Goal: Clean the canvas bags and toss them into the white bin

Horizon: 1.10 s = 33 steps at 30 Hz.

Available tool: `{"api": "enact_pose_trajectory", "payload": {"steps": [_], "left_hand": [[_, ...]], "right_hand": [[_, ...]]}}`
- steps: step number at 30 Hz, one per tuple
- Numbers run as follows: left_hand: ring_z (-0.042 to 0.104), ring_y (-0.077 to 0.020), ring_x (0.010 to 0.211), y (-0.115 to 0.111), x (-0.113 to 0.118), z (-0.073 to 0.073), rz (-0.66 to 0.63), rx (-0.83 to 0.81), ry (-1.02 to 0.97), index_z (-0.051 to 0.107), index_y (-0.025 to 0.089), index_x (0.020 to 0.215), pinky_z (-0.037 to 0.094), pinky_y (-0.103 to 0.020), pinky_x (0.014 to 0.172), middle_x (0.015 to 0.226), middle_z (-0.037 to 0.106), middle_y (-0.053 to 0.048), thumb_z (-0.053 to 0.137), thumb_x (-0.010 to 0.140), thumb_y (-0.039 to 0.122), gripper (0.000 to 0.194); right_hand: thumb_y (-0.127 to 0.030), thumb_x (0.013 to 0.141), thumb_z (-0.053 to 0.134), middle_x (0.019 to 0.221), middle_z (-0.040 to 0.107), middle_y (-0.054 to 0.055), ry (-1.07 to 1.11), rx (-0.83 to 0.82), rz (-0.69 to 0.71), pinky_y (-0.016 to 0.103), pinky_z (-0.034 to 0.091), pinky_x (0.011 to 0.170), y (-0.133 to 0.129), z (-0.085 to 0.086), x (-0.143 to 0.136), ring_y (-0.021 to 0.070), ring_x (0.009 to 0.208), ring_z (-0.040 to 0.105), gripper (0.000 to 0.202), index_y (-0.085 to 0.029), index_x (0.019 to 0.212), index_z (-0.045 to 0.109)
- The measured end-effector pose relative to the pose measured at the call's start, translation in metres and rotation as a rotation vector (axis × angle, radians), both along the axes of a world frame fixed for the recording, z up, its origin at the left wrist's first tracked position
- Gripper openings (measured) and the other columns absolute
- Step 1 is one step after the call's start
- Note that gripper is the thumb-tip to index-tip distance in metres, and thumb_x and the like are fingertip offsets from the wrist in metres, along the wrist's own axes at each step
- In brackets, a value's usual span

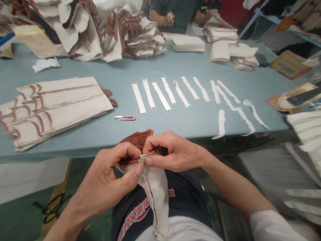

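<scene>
A cream and brown sewn cloth piece (156,192) hangs from my fingers above my lap, near the table's front edge. Its brown part (135,139) is uppermost, and a dark seam runs down the cream part. My left hand (112,170) pinches the seam edge between thumb and fingers. Close beside it, my right hand (170,152) pinches the same edge, the two thumbs almost meeting. The fingertips hide the exact spot being gripped. Pink-handled thread snips (125,118) lie on the table beyond my left hand.
Several white strips (160,96) lie across the blue table (100,129). At left is a stack of cream cloth pieces (67,100) with brown edging. Larger heaps (142,33) and folded cream cloth (188,43) stand at the back. A co-worker (173,16) is across the table.
</scene>
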<state>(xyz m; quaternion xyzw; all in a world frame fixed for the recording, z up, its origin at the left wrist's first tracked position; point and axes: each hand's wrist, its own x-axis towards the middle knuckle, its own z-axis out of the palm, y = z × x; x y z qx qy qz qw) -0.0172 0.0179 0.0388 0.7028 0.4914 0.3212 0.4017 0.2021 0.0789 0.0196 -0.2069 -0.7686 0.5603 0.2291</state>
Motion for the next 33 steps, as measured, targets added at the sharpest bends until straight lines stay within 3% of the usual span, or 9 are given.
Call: {"api": "enact_pose_trajectory", "payload": {"steps": [4,12,17,21,26,30,33], "left_hand": [[0.058,-0.0138,0.055,-0.001,0.003,-0.004,0.075,-0.008,-0.049,0.071,0.021,0.078,0.046,-0.023,0.052,0.066,0.067,0.002,0.066,0.091,0.03,0.017],[0.062,-0.0115,0.06,-0.008,0.004,-0.029,0.226,0.095,-0.088,0.072,0.023,0.086,0.048,-0.019,0.056,0.076,0.071,0.004,0.072,0.093,0.027,0.008],[0.065,-0.0123,0.058,-0.002,0.006,-0.018,0.186,-0.038,-0.153,0.074,0.021,0.083,0.051,-0.017,0.054,0.072,0.073,0.002,0.075,0.088,0.029,0.01],[0.058,-0.0113,0.051,0.008,0.004,-0.004,0.13,-0.118,-0.148,0.074,0.02,0.076,0.045,-0.017,0.046,0.062,0.069,0.002,0.076,0.084,0.03,0.013],[0.058,-0.0123,0.05,0.027,-0.009,0.015,-0.082,-0.21,-0.043,0.08,0.021,0.077,0.043,-0.017,0.045,0.061,0.072,0.001,0.073,0.087,0.033,0.017],[0.066,-0.0152,0.06,0.033,-0.013,0.024,-0.173,-0.173,0.082,0.082,0.023,0.079,0.05,-0.018,0.054,0.069,0.076,0.001,0.071,0.092,0.033,0.019],[0.068,-0.0161,0.064,0.028,-0.011,0.021,-0.132,-0.085,0.107,0.079,0.023,0.078,0.053,-0.019,0.059,0.069,0.076,0.002,0.07,0.092,0.032,0.019]], "right_hand": [[-0.038,0.1,0.069,0.076,0.057,-0.004,0.022,-0.034,-0.017,0.024,0.037,0.063,0.003,-0.002,-0.001,0.0103,0.067,0.05,0.023,-0.018,0.091,0.063],[-0.03,0.092,0.068,0.07,0.052,-0.007,0.081,-0.107,-0.114,0.024,0.035,0.059,0.003,-0.006,-0.006,0.0089,0.062,0.043,0.018,-0.019,0.082,0.058],[-0.033,0.09,0.069,0.068,0.049,-0.007,0.116,-0.204,-0.13,0.024,0.034,0.059,-0.001,-0.009,-0.009,0.0085,0.061,0.04,0.021,-0.019,0.079,0.058],[-0.031,0.089,0.069,0.07,0.052,-0.006,0.11,-0.224,-0.135,0.023,0.035,0.06,-0.001,-0.01,-0.008,0.0087,0.063,0.043,0.018,-0.018,0.08,0.06],[-0.033,0.089,0.07,0.07,0.054,-0.005,0.075,-0.2,-0.127,0.023,0.034,0.059,0.0,-0.009,-0.009,0.009,0.064,0.044,0.019,-0.018,0.08,0.062],[-0.032,0.091,0.07,0.068,0.053,-0.006,0.101,-0.175,-0.178,0.022,0.035,0.059,-0.001,-0.009,-0.011,0.0096,0.064,0.045,0.02,-0.018,0.079,0.061],[-0.03,0.092,0.071,0.071,0.056,-0.004,0.132,-0.119,-0.209,0.023,0.035,0.061,-0.004,-0.008,-0.01,0.0106,0.068,0.049,0.019,-0.018,0.08,0.061]]}}
